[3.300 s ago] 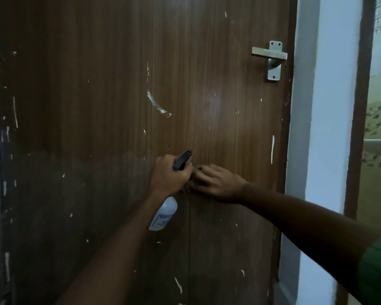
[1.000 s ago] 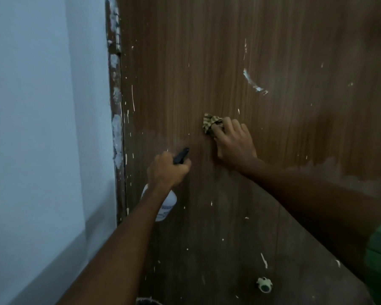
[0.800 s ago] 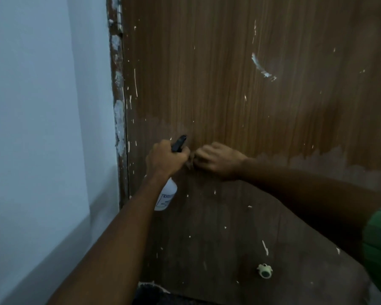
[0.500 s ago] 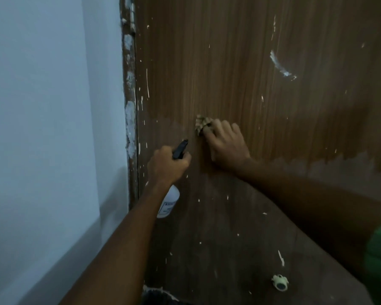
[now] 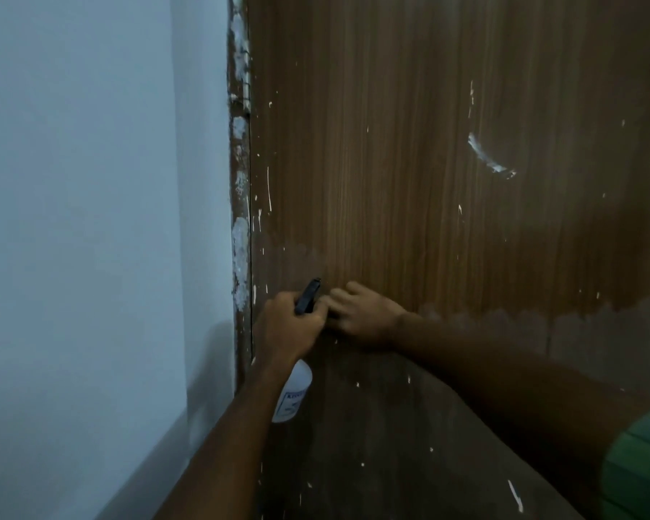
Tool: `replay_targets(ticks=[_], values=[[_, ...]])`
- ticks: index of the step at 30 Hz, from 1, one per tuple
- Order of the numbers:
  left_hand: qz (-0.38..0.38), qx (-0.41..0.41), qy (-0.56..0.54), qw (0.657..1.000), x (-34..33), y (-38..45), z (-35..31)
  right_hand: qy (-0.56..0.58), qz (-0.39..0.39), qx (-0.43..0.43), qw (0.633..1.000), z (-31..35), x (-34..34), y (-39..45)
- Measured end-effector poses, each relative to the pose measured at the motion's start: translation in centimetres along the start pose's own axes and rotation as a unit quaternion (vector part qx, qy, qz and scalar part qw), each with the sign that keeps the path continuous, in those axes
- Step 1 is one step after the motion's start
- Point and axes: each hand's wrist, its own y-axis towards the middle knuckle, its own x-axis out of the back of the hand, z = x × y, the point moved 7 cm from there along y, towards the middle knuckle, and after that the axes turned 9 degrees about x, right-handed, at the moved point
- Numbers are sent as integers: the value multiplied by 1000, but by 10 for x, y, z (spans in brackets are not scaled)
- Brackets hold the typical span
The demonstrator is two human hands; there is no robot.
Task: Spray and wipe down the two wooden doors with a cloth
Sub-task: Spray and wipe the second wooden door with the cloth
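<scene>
A brown wooden door [image 5: 409, 152] speckled with white paint fills the view; its lower part looks darker than the upper part. My left hand [image 5: 289, 324] grips a white spray bottle [image 5: 292, 395] by its black trigger head [image 5: 308, 295], the bottle hanging below my fist near the door's left edge. My right hand [image 5: 364, 313] presses flat on the door just right of the left hand, fingers pointing left. The cloth is hidden under that hand.
A pale wall [image 5: 91, 219] stands to the left, meeting the paint-flecked door frame [image 5: 240, 204]. A curved white paint smear [image 5: 490, 159] marks the door at upper right. My green sleeve [image 5: 638, 467] shows at the bottom right.
My right hand has slid down and left from higher on the door, so the cloth that peeked above my fingers is now covered. The left hand and bottle stay roughly in place.
</scene>
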Motion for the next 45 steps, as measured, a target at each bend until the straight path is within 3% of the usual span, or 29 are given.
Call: replay_targets(ticks=[1,2,4,6,7,9,11,13,15,19,27,29,31,33,34,35,38,40,41,44,45], values=[[-3,1,1,1000,3,0,-1,-24,43,52,997,4,-2,2],[-6,4,2,1000,6,0,-1,-44,46,41,997,-5,3,5],[-16,17,11,1000,13,0,3,-41,-41,-112,992,-44,29,10],[-30,28,26,999,19,-3,7,6,-96,-284,954,-78,46,0],[-30,31,35,998,21,-5,7,18,-107,-308,945,-80,45,-1],[-21,35,50,998,23,-9,8,31,-93,-253,963,-61,30,6],[-17,35,55,998,25,-10,9,25,-36,-92,995,-20,9,18],[-13,32,55,998,29,-10,7,13,27,10,999,5,-7,22],[-13,35,62,997,33,-7,4,29,-12,-27,999,-6,1,24],[-35,64,64,995,40,-1,12,69,-107,-247,961,-65,34,15],[-88,74,68,991,52,13,23,48,-177,-301,936,-73,35,31],[-85,65,60,992,53,14,24,34,-156,-231,960,-53,27,44],[-88,56,53,993,54,15,24,-8,-85,-37,996,-17,15,65],[-93,47,44,994,55,14,22,-87,14,128,988,-1,6,71],[-100,47,38,993,57,14,22,-129,8,137,982,-9,10,75],[-107,51,36,992,60,15,22,-144,-30,88,985,-26,19,82],[-125,67,14,990,70,21,31,-63,-107,-155,980,-74,36,87],[-125,77,-5,989,76,24,35,-31,-132,-185,973,-62,32,91],[-126,81,-12,989,78,26,37,-31,-139,-146,979,-48,26,97],[-113,86,-14,990,81,28,43,-86,-67,110,988,-3,0,102],[-104,92,-11,990,80,28,44,-96,-63,123,986,-4,-1,101]])
